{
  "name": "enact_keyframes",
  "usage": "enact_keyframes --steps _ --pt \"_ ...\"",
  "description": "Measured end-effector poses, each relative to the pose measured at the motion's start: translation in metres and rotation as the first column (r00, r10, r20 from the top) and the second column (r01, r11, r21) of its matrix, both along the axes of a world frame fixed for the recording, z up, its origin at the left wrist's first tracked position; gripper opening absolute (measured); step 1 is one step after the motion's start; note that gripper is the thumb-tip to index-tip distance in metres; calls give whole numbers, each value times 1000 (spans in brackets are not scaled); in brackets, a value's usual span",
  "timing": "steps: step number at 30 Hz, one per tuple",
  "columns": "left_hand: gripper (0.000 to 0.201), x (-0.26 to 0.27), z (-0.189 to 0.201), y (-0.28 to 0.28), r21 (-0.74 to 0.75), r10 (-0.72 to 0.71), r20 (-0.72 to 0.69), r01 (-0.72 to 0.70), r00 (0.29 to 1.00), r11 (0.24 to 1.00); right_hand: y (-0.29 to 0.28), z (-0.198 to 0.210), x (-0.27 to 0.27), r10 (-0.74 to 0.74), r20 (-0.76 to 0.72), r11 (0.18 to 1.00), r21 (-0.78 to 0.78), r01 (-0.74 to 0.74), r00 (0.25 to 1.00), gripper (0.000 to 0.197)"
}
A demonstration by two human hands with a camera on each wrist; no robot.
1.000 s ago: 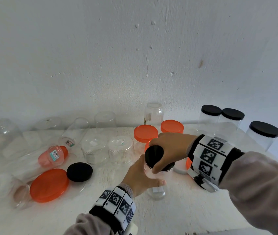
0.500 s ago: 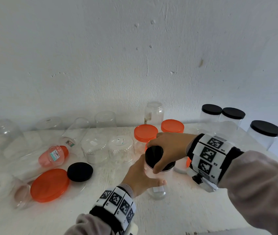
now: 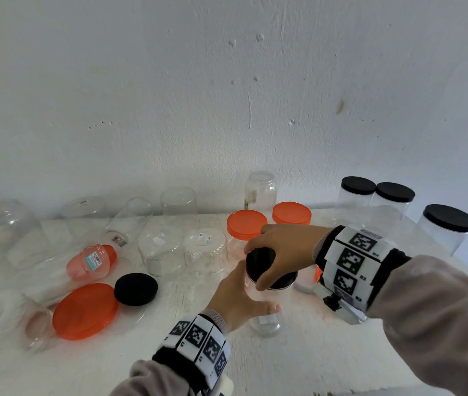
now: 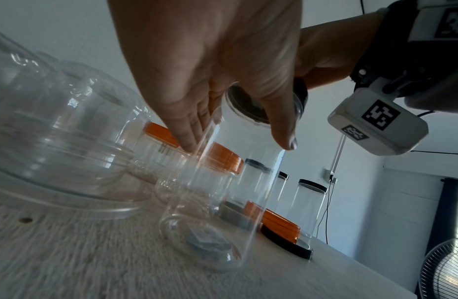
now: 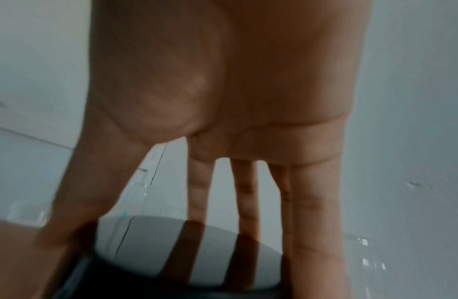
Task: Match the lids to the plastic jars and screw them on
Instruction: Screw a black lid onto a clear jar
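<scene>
Head view shows the left hand wrapped around a clear jar on the table while the right hand grips its black lid from above.

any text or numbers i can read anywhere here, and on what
No words can be read in any view.
Teal and white sticker on the pink jar lying on its side: print too small to read.
Sticker on the tipped clear jar: too small.
Sticker on the upturned clear jar: too small.
Wristbands and wrist camera box: black-and-white square code markers; small marks beside them are illegible.
</scene>
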State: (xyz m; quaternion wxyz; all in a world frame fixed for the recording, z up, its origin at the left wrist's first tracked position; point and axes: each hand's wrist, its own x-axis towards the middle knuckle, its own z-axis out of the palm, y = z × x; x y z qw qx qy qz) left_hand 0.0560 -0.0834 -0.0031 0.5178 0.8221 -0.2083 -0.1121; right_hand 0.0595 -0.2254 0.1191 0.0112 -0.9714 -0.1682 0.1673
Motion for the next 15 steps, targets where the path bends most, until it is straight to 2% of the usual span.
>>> enact_keyframes --steps 3,7,11,15 --pt "80 0 -1 0 2 -1 -1 1 1000 1000 2 -2 -1 -40 41 999 -13 41 998 71" --pt "79 0 -2 0 9 8 1 -8 1000 1000 0 5 -2 12 -85 1000 2 -12 996 79" --pt "91 -1 -1 -1 1 1 4 -1 1000 1000 -1 7 0 82 -91 996 32 -79 993 68" --pt "76 -1 -1 0 5 7 -8 -7 1000 1000 2 1 0 9 -2 1000 -16 -9 1000 65"
